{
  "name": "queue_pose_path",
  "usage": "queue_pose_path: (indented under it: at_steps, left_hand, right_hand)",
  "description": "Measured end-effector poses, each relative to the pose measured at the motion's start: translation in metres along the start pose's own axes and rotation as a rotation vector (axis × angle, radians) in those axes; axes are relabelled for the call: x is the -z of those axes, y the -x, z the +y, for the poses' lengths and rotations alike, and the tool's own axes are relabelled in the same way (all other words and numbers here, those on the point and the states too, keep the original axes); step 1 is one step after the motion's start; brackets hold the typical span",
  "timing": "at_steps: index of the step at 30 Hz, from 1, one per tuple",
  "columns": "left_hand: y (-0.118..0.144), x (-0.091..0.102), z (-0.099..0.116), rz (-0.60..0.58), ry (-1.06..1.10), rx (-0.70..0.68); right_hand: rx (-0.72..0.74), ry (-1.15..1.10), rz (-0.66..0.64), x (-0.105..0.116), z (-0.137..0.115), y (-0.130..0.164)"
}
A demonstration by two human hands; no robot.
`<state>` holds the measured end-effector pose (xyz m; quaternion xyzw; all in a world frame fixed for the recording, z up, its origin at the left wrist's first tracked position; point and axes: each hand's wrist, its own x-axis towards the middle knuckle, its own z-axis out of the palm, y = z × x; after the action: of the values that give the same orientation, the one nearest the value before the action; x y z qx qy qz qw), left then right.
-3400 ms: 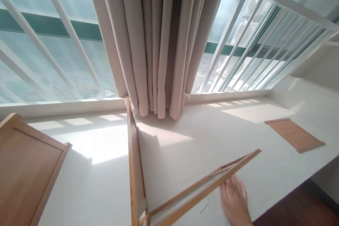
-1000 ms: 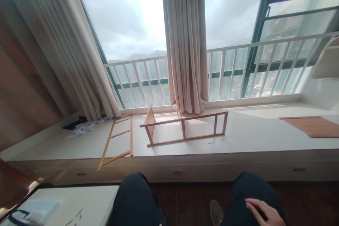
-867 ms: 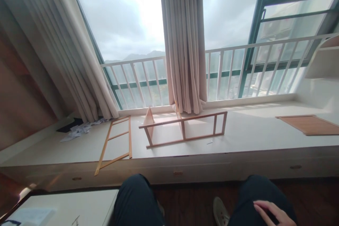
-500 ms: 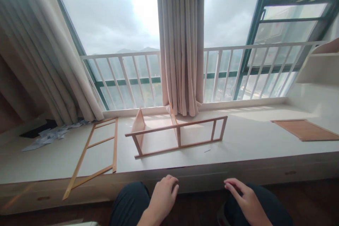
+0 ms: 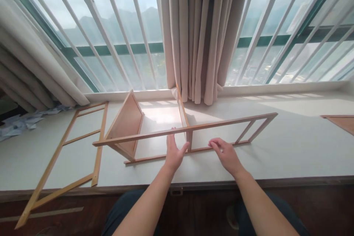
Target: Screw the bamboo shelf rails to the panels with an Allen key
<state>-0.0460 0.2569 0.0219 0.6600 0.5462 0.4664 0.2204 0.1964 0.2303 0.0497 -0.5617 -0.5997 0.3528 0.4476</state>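
A partly assembled wooden frame [image 5: 149,135] stands on the white ledge, with a square panel [image 5: 125,125] upright at its left end and another thin panel [image 5: 181,107] near its middle, seen almost edge-on. My left hand [image 5: 174,153] is at the frame's middle post, fingers up by the top rail and thumb apart. Whether it touches the wood I cannot tell. Over the lower rail, right of that post, is my right hand [image 5: 226,155], thumb and fingertips pressed together. Anything between them is hidden.
A flat ladder-like wooden frame [image 5: 70,155] lies on the left, overhanging the ledge's front edge. Crumpled papers [image 5: 24,121] lie at the far left, a brown board [image 5: 341,123] at the far right. Behind are curtains [image 5: 197,37] and a white railing [image 5: 110,22].
Both hands have moved from above my knees forward to the standing frame. My view has tilted down and come closer. The small pale stick on the ledge no longer shows.
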Motion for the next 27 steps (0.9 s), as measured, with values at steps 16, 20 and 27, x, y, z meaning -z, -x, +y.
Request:
queue_pose_path:
  at_steps: [16,20,27]
  left_hand:
    - [-0.005,-0.014,0.018,-0.059,0.072,-0.039]
    - [0.0,-0.016,0.02,0.014,0.113,0.027]
    - [0.012,-0.013,0.027,0.221,0.19,-0.152]
  right_hand:
    - [-0.306,0.486,-0.306,0.091,0.043,0.008]
    - [-0.467,0.709,-0.192,0.094,0.054,0.009]
    - [-0.559,0.907,-0.089,0.058,0.057,0.014]
